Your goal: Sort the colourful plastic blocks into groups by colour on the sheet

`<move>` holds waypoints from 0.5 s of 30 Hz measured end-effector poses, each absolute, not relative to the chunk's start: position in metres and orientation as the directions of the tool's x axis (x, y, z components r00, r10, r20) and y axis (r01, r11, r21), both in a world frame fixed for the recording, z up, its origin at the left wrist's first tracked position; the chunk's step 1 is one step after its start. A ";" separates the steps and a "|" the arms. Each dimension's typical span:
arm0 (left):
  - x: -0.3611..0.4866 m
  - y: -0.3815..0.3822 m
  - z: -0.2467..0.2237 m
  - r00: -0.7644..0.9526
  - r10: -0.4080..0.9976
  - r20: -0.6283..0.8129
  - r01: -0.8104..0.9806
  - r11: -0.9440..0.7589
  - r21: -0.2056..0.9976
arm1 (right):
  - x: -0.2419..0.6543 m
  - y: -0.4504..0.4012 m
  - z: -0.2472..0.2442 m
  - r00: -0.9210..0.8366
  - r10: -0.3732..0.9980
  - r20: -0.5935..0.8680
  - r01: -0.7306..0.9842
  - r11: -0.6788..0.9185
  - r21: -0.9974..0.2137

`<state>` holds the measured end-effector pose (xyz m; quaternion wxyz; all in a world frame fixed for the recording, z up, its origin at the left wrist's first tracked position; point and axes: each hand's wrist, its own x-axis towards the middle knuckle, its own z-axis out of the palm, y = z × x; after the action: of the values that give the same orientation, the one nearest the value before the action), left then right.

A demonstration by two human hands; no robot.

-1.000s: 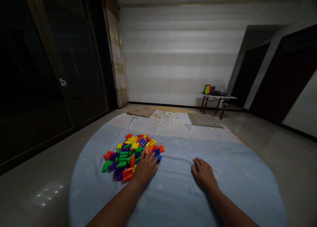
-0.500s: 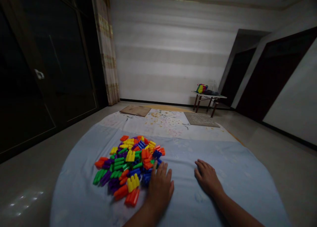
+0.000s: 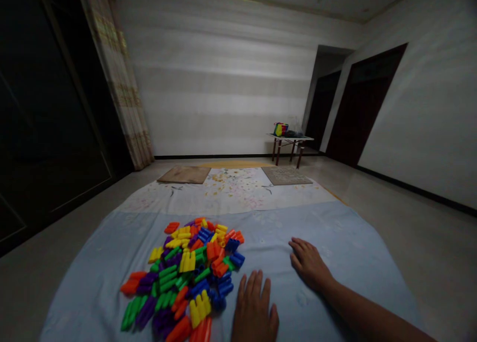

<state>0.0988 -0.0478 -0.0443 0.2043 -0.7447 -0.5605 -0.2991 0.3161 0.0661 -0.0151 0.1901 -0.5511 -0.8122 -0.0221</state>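
Note:
A loose pile of plastic building pieces [image 3: 182, 277] in yellow, orange, green, blue and purple lies on the blue cloth [image 3: 276, 232], left of the middle. Each piece looks like a few bullet-shaped tubes joined side by side. Just right of the pile, my left hand [image 3: 255, 307] rests palm down with its fingers stretched out. The nearest blue piece [image 3: 218, 299] is beside it, apart from the fingers. Farther right, my right hand [image 3: 308, 263] lies on the cloth, fingers extended and slightly bent, holding nothing.
Two flat mats, a brown one [image 3: 184, 174] and a grey one [image 3: 286, 175], lie at the table's far end on a white floral cloth [image 3: 238, 198]. Against the back wall, a small table [image 3: 290, 137] carries a colourful bag [image 3: 280, 129]. A curtain [image 3: 119, 83] hangs at left.
My left hand has drawn back from the pile's right edge, toward me and slightly right. My right hand stays nearly in place. The camera view has turned to the right.

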 end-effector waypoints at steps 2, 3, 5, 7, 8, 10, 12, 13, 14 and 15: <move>0.099 -0.049 -0.044 0.217 0.699 0.682 0.954 -0.300 0.004 | 0.315 0.066 -0.013 -0.321 0.894 0.313 0.906 0.386 -0.174; 0.098 -0.050 -0.043 0.234 0.692 0.683 0.951 -0.308 -0.014 | 0.315 0.066 -0.012 -0.324 0.896 0.302 0.906 0.386 -0.173; 0.097 -0.050 -0.041 0.268 0.673 0.690 0.947 -0.317 -0.058 | 0.314 0.065 -0.010 -0.332 0.899 0.285 0.906 0.388 -0.169; 0.094 -0.049 -0.038 0.307 0.632 0.711 0.939 -0.322 -0.120 | 0.312 0.064 -0.008 -0.333 0.902 0.273 0.908 0.385 -0.165; 0.091 -0.048 -0.036 0.335 0.607 0.721 0.933 -0.323 -0.161 | 0.312 0.064 -0.007 -0.333 0.904 0.268 0.909 0.383 -0.164; 0.083 -0.044 -0.030 0.428 0.555 0.713 0.900 -0.336 -0.279 | 0.311 0.063 -0.007 -0.330 0.907 0.263 0.910 0.379 -0.165; 0.073 -0.040 -0.025 0.566 0.521 0.639 0.824 -0.369 -0.430 | 0.311 0.062 -0.007 -0.332 0.907 0.258 0.909 0.381 -0.171; 0.069 -0.038 -0.024 0.617 0.511 0.598 0.787 -0.381 -0.485 | 0.311 0.063 -0.008 -0.334 0.907 0.255 0.906 0.383 -0.177; 0.066 -0.036 -0.025 0.650 0.503 0.570 0.759 -0.391 -0.520 | 0.312 0.063 -0.010 -0.336 0.907 0.254 0.904 0.386 -0.185; 0.064 -0.035 -0.027 0.659 0.503 0.560 0.751 -0.395 -0.529 | 0.313 0.064 -0.012 -0.339 0.906 0.254 0.899 0.391 -0.194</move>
<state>0.0640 -0.0351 -0.0275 0.3958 -0.8202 -0.3821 -0.1570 0.3127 0.0637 -0.0118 0.1616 -0.5515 -0.8183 0.0096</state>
